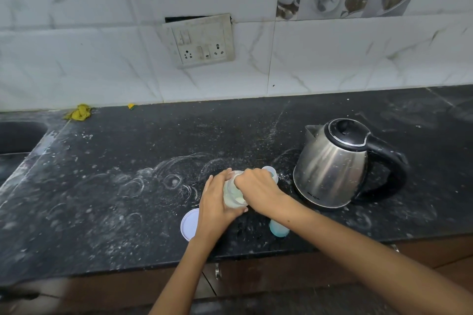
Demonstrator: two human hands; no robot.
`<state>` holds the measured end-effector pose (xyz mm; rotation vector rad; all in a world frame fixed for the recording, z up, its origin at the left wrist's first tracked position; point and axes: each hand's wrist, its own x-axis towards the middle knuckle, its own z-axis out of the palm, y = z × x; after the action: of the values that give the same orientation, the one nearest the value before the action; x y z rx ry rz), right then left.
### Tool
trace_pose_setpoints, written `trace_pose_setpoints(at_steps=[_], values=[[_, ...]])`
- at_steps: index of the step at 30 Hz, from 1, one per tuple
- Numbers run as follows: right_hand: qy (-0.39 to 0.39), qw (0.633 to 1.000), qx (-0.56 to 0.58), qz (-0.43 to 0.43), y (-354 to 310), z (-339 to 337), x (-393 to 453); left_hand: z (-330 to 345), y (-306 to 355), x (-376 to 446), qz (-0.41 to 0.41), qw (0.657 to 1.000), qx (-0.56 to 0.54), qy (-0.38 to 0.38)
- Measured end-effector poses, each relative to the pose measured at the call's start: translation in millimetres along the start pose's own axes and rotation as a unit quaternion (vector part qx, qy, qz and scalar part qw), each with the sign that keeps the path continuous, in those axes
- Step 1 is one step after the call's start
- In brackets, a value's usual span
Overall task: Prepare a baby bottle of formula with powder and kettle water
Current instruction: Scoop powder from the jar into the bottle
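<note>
1. Bottle [234, 193] on the surface [115, 186] at centre, 9 o'clock of the kettle [330, 163].
2. Left hand [216, 202] grasps its body; right hand [256, 188] clenches round its top.
3. Risk: a slipping grip tips the bottle and spills it.
4. Bottle top hidden; blue cap [278, 228] half covered.

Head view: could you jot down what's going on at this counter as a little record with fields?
Bottle: clear baby bottle, held over the dark counter
Left hand: wrapped round the bottle's body
Right hand: gripping the bottle's top end
Kettle: steel kettle, lid shut, standing right of the hands
White lid: lying flat, partly under the left wrist
Blue cap: below the right forearm
Counter surface: dusted with white powder rings
</note>
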<state>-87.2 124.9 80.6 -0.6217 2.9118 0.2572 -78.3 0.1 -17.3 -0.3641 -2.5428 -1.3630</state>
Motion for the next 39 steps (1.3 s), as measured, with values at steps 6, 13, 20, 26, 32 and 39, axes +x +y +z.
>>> trace_pose_setpoints(at_steps=[6, 13, 20, 26, 32, 39], values=[[0.048, 0.997, 0.007, -0.054, 12, -1, -4, -6, -4, 0, -0.009, 1.0, -0.03, 0.0], [0.043, 0.992, -0.039, -0.115, 14, 12, -6, -8, -9, -1, 0.004, 0.999, -0.048, -0.003], [0.035, 0.985, 0.138, -0.092, 12, 21, -6, -8, -9, -2, 0.007, 0.999, -0.045, -0.008], [0.062, 0.925, 0.374, -0.014, 20, 25, -6, -8, -8, 0, -0.002, 0.999, -0.039, -0.006], [0.12, 0.822, 0.547, 0.101, 38, 26, -20, -8, -5, 2, -0.029, 0.999, -0.036, -0.006], [0.235, 0.789, 0.554, 0.127, 41, 42, -40, -10, -5, 6, -0.051, 0.998, -0.031, -0.004]])
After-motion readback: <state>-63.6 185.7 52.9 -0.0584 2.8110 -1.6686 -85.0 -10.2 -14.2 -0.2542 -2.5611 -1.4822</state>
